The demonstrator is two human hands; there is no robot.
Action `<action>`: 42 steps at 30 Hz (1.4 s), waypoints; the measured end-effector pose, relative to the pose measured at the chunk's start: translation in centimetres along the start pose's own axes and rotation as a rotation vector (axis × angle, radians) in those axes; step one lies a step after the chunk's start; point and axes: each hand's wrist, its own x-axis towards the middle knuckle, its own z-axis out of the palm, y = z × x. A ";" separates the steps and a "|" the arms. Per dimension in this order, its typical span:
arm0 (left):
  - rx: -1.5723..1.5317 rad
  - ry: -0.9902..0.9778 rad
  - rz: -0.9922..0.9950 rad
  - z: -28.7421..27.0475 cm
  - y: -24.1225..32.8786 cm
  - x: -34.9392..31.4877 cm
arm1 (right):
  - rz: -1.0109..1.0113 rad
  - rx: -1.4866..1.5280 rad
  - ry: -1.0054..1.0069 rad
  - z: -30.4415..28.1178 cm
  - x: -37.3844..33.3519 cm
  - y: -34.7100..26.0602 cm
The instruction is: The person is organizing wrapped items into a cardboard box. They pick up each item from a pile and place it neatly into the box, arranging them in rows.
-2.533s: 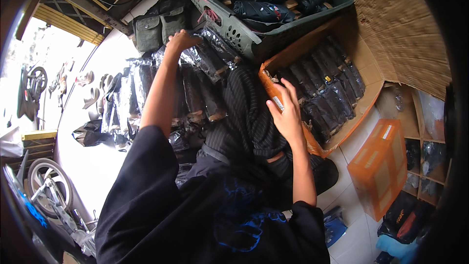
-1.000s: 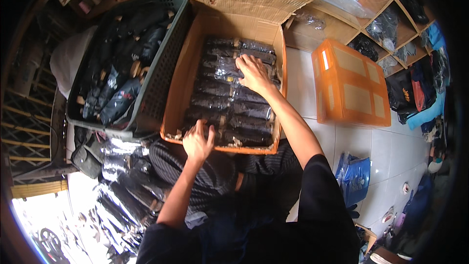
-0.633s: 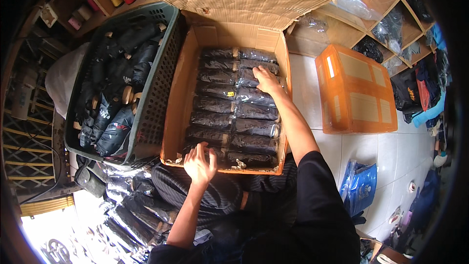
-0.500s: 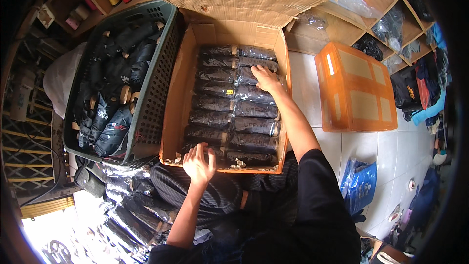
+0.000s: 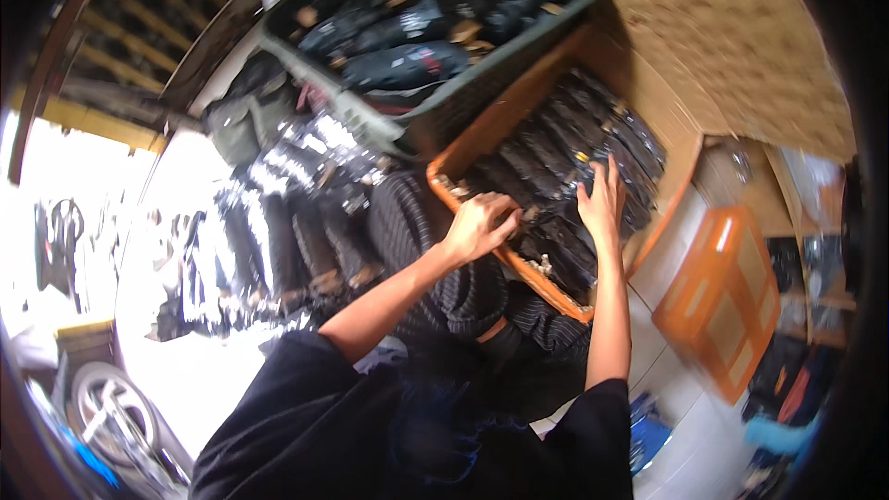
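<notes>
A cardboard box (image 5: 569, 304) with orange tape along its rim stands in front of me. Inside lie two rows of dark folded umbrellas (image 5: 532, 159) in clear plastic sleeves. At the near rim is my left hand (image 5: 482, 229), its fingers curled; whatever may be inside them is hidden. My right hand (image 5: 602, 202) lies over the right-hand row, with fingers apart and touching the sleeves. A small yellow mark shows on one sleeve beyond it.
A green plastic basket (image 5: 394, 134) of loose dark umbrellas stands beyond the box on the left. Shiny sleeved umbrellas (image 5: 269, 241) are heaped at my left. An orange-taped carton (image 5: 722, 296) sits on the tiled floor at right. A bicycle wheel (image 5: 116, 407) shows at lower left.
The view has swung left, so the box and basket appear turned and shifted. My right hand has come nearer along its row; my left hand's fingers have curled more at the rim.
</notes>
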 end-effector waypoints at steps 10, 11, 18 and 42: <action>0.201 0.838 -0.465 -18.9 -10.9 -0.3 | -0.141 0.463 -0.048 -2.9 -5.9 -14.6; 0.193 0.859 -0.495 -19.8 -12.7 -0.3 | -0.149 0.501 -0.063 -3.0 -6.4 -15.6; -0.479 0.572 -0.887 -19.5 -20.2 0.3 | -0.200 0.551 -0.055 -5.1 -8.8 -18.8; -1.471 0.766 -0.357 -17.5 -5.3 -6.0 | -0.297 0.769 -0.097 -10.0 -10.9 -22.3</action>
